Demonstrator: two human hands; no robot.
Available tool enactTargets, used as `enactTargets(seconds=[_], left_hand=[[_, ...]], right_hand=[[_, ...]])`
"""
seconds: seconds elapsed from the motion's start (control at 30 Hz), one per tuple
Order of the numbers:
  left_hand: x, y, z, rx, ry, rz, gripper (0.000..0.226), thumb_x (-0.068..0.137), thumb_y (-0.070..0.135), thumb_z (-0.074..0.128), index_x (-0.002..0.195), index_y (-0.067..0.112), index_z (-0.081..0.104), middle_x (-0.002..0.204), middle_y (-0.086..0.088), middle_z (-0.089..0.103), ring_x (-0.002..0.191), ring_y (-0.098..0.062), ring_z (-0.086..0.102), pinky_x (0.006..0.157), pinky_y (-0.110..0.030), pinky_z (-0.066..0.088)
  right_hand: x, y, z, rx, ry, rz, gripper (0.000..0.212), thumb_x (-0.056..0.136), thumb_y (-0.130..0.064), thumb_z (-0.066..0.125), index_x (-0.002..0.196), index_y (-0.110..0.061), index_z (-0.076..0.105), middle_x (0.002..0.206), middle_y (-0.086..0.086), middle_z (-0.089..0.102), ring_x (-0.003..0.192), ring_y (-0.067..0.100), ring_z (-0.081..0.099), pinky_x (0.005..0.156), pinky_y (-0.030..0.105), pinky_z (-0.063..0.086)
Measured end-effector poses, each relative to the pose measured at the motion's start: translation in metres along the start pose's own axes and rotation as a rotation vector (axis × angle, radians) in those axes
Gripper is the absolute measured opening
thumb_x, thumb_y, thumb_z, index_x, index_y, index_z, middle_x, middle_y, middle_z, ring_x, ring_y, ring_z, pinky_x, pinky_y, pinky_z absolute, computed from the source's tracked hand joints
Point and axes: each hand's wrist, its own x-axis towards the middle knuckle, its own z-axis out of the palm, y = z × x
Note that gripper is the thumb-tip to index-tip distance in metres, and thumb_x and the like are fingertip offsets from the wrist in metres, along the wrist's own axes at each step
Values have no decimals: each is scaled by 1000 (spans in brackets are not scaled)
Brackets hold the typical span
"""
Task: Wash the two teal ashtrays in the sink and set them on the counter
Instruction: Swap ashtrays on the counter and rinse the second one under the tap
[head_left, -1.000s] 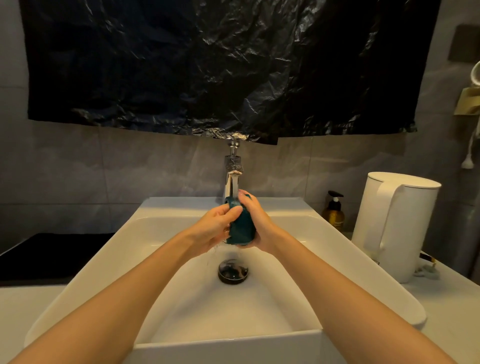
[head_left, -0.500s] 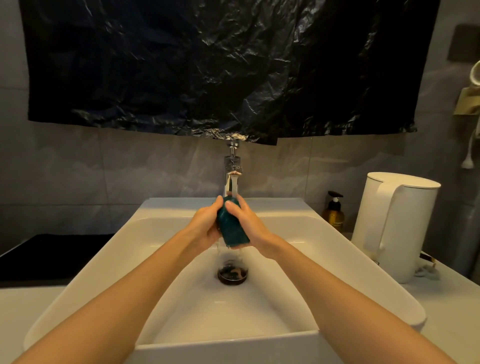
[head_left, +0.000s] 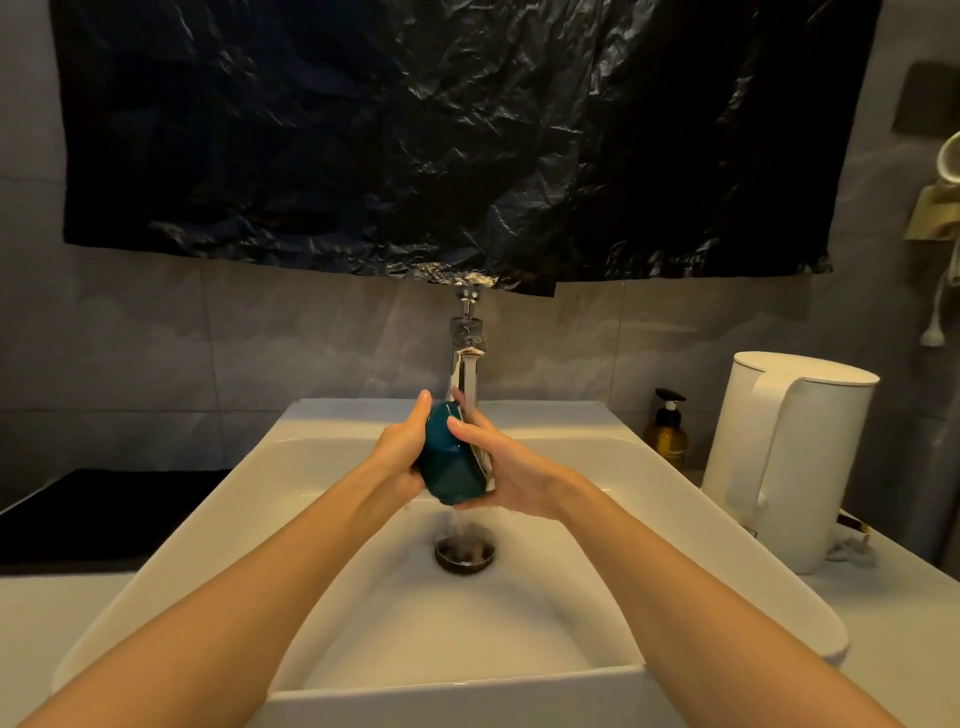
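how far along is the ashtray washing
Done: nothing visibly; no ashtray sits on the visible counter. In hand: left hand and right hand hold one teal ashtray under the running faucet. Left: set it down; the second ashtray is out of view.

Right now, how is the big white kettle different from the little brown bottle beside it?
The white kettle is far taller and wider than the amber pump bottle. The kettle has a flat lid and a side handle; the bottle has a black pump on top. The kettle stands nearer, the bottle farther back by the wall. Both stand upright on the counter right of the sink.
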Motion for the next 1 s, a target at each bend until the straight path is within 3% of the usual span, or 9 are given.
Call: enactTargets(seconds=[0.1, 0.23, 0.37, 0.5, 0.7, 0.83, 0.93, 1.0], left_hand=[[1, 0, -2, -14, -23, -17, 40, 88, 52, 53, 96, 13, 57, 94, -12, 62, 83, -29, 59, 65, -41, 52], [0, -5, 8, 65, 6, 49, 35, 93, 48, 48, 84, 16, 55, 86, -8, 61, 77, -23, 58, 71, -37, 50], [1, -4, 10, 34, 10, 2, 32, 94, 46, 47, 83, 17, 54, 86, -8, 59, 76, -24, 57, 75, -40, 49], [6, -1, 0, 13, -3, -70, 33, 93, 48, 47, 90, 16, 55, 89, -11, 58, 78, -29, 56, 76, -45, 49], [12, -4, -2, 1, -31, -95, 37, 92, 48, 50, 99, 13, 59, 94, -12, 61, 84, -29, 58, 79, -45, 50], [13, -6, 3, -16, -45, -102, 36, 91, 49, 51, 91, 14, 59, 92, -12, 62, 81, -29, 58, 74, -43, 51], [14, -8, 8, -19, -61, -109, 37, 91, 49, 50, 92, 13, 60, 92, -12, 62, 81, -29, 59, 69, -43, 51], [16, -8, 11, -48, -68, -137, 40, 90, 50, 52, 97, 12, 61, 96, -14, 62, 86, -31, 59, 75, -46, 51]], right_hand=[[4, 2, 6, -10, 75, -21, 50, 91, -55, 51, 136, -59, 29, 130, -9, 44, 118, 26, 53, 89, 45, 54], [21, 5, 16, 27, 314, 25, 42, 83, -73, 43, 122, -58, 41, 129, 0, 52, 110, 27, 58, 84, 49, 56], [9, 2, -1, -3, 119, 31, 49, 88, -62, 49, 133, -57, 30, 138, -3, 44, 118, 27, 53, 86, 46, 55], [3, 0, -15, -6, -72, 58, 78, 76, -45, 68, 139, -60, 23, 146, 1, 33, 128, 32, 44, 97, 50, 49], [5, 1, -10, -3, 17, 121, 60, 82, -46, 68, 128, -58, 32, 143, 6, 38, 122, 36, 49, 90, 53, 52], [-1, 4, -14, 60, 6, 79, 53, 83, -43, 69, 121, -61, 35, 141, 5, 39, 119, 37, 52, 88, 55, 52], [-4, 7, -20, 40, -35, 39, 70, 82, -40, 70, 134, -60, 28, 138, 0, 41, 119, 32, 54, 93, 53, 51], [-5, 8, -24, 31, -76, 36, 79, 79, -41, 72, 138, -60, 24, 139, -1, 42, 119, 31, 55, 95, 53, 49]])
